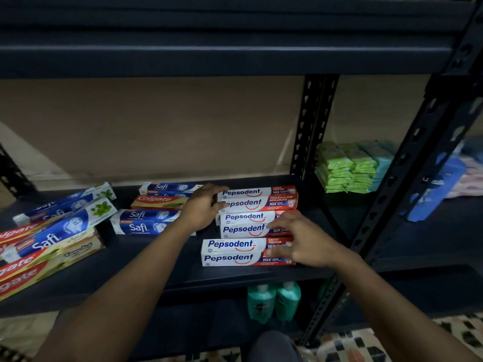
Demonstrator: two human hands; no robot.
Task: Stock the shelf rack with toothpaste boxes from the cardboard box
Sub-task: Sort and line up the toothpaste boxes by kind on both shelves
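left hand [202,209] fingers curl against end of rear glossy rectangular pepsodent carton [257,199]; right hand [300,240] spread, flat on front carton [235,253]; dark metal shelf [156,273].

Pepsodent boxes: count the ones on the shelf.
3 Pepsodent boxes show, in a column front to back: back one against the left hand, middle one and front one under the right hand. Each shows two faces; more may be hidden.
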